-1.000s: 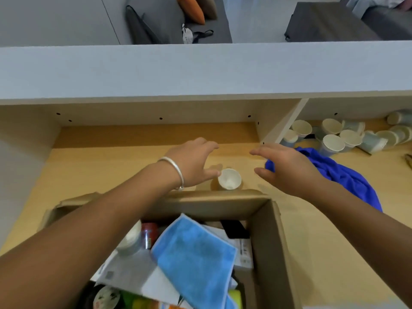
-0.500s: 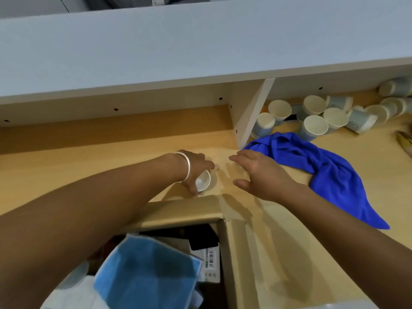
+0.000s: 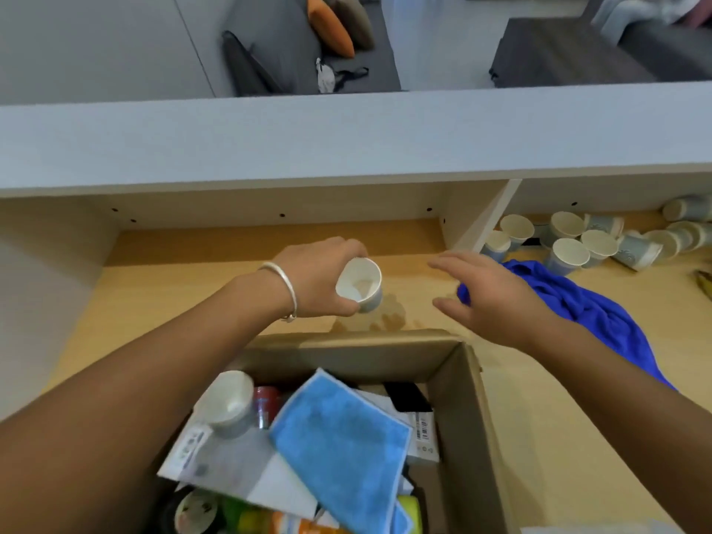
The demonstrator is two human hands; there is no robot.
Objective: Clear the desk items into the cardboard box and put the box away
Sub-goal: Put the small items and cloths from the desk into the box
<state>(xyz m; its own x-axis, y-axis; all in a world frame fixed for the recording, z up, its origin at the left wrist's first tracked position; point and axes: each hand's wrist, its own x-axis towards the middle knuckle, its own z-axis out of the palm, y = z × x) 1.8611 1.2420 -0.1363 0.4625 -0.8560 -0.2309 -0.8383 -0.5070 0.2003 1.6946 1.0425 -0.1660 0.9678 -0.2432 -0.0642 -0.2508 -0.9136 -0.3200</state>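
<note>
Left hand: left hand (image 3: 319, 279), a silver bangle (image 3: 283, 287) on its wrist, grips a small white paper cup with a pale blue outside (image 3: 360, 281), thumb and fingers wrapped round its wall.
Right hand: right hand (image 3: 489, 294) spread open, palm down, holding nothing, above the light wooden desk (image 3: 173, 287) and at the near edge of the crumpled dark blue cloth (image 3: 589, 306).
Held cup: lifted clear of the desk, tilted so its mouth faces the camera; inside looks empty; it hangs just beyond the far wall of the brown cardboard box (image 3: 462, 398).
Desk under the cup: a darker wet-looking patch (image 3: 385, 321).
Box contents: one light blue folded cloth (image 3: 343, 437) on top, one white paper cup (image 3: 227, 402), one red can (image 3: 266, 404), white papers (image 3: 239, 468), a barcoded white packet (image 3: 424, 433), green and orange packaging at the near edge, blurred.
Right shelf bay: scattered paper cups (image 3: 570, 252), at least ten, most tipped on their sides.
</note>
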